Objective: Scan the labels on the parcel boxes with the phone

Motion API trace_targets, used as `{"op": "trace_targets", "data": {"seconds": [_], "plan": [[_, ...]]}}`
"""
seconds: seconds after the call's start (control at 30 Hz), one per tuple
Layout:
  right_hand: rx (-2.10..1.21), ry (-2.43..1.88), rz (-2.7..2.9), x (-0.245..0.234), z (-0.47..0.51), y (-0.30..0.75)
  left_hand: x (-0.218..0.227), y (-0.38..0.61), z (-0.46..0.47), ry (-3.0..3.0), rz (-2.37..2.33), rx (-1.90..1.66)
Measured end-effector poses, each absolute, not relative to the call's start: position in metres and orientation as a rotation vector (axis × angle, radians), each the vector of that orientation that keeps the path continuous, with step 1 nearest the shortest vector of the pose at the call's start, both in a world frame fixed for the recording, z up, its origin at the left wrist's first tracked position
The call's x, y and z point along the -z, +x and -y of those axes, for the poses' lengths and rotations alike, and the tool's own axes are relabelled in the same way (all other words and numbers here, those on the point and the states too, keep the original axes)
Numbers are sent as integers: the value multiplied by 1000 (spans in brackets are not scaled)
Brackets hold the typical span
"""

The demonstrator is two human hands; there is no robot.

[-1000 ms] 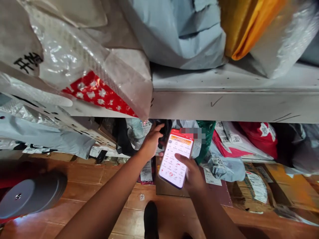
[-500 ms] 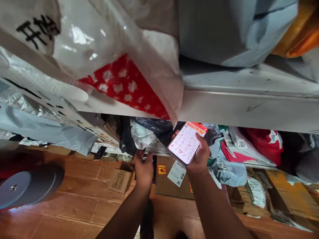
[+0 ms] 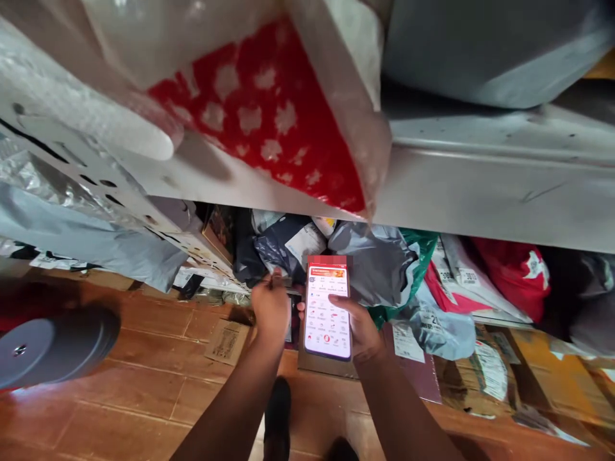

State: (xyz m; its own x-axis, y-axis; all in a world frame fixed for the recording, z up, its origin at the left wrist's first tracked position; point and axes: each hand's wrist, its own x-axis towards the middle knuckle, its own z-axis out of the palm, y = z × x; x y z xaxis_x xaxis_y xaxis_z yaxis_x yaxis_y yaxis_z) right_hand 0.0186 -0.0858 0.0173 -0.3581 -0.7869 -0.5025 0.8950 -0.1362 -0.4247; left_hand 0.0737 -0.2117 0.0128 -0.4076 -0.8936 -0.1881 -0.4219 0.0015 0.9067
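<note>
My right hand [image 3: 362,330] is wrapped around a smartphone [image 3: 327,314], its lit screen facing up with rows of icons and a red banner. The thumb lies over the screen's right side. Beside it, my left hand [image 3: 270,310] is closed at the shelf edge, its fingers on the lower edge of a dark plastic parcel [image 3: 273,251]; the grip is partly hidden. That parcel has a white label [image 3: 305,243]. Behind the phone sits a grey plastic parcel [image 3: 372,256], with a green bag [image 3: 423,246] against it.
A white metal shelf beam [image 3: 480,192] crosses above my hands, and a red-and-white plastic bag [image 3: 269,121] hangs over it. Red parcels [image 3: 509,272] lie to the right. Cardboard boxes [image 3: 552,378] stand on the floor below, and a round grey stool [image 3: 52,349] is at left.
My right hand has brought the phone left and down, turning it more upright. My left hand has shifted slightly left. The labelled dark parcel and the grey parcel now show more fully.
</note>
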Motion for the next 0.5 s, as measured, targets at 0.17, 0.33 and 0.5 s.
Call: {"op": "trace_targets", "data": {"seconds": [0.17, 0.33, 0.5], "plan": [[1966, 245, -749, 5, 100, 21, -36, 54, 192, 1030, 2272, 1120], [2159, 255, -645, -4, 113, 18, -25, 74, 207, 757, 2385, 1109], [2180, 198, -523, -17, 119, 13, -7, 134, 216, 1049, 2130, 1120]]}}
